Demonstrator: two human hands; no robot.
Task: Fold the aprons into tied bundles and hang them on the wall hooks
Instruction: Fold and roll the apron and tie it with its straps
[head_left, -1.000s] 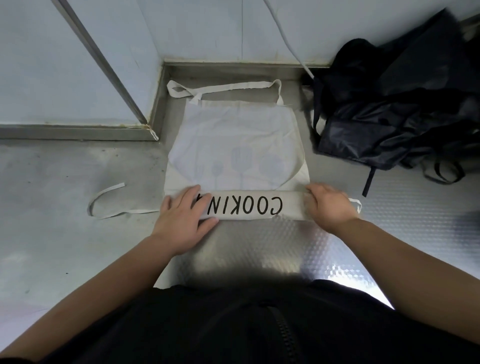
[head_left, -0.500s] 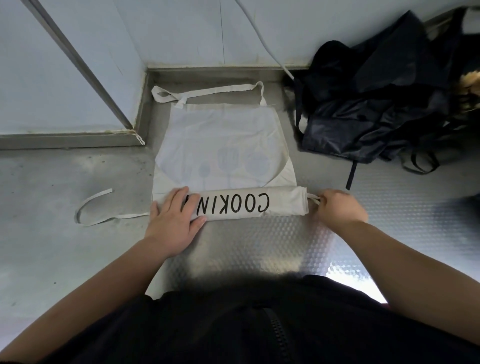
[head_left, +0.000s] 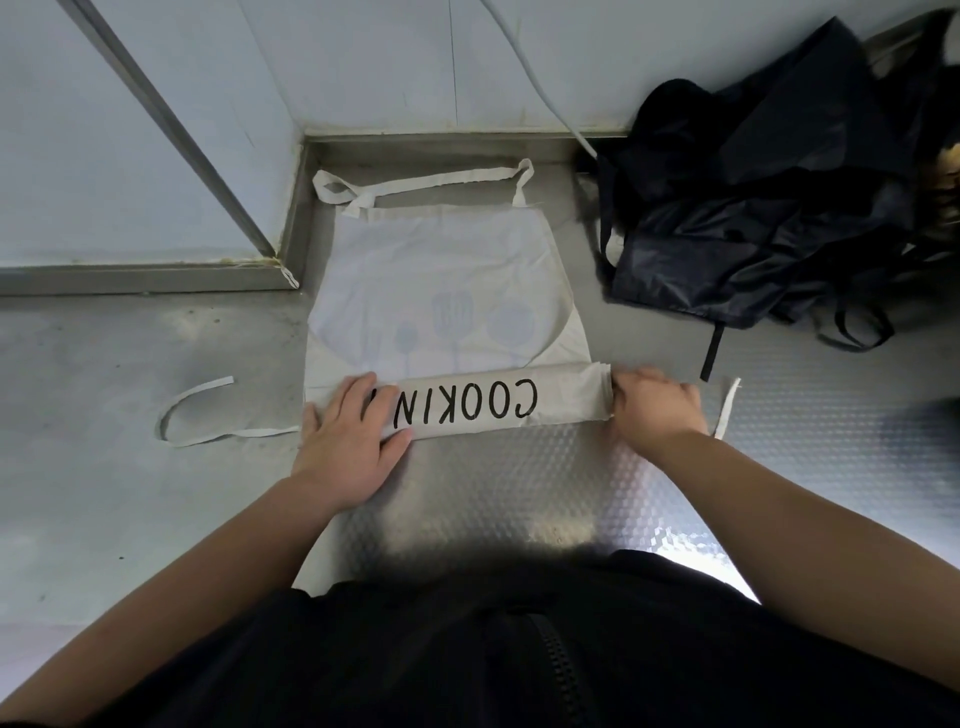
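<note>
Now left hand presses rolled apron; right hand grips end.

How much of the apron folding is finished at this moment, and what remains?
Done: the white apron is partly wound into a roll showing COOKIN. In hand: the left hand presses on the roll, the right hand grips its right end. Left: the upper apron lies flat, the waist tie is loose, the black fabric heap is untouched, nothing is hung.

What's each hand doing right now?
Left hand: open, pressing flat on the rolled apron.
Right hand: gripping the rolled apron's right end.
</note>
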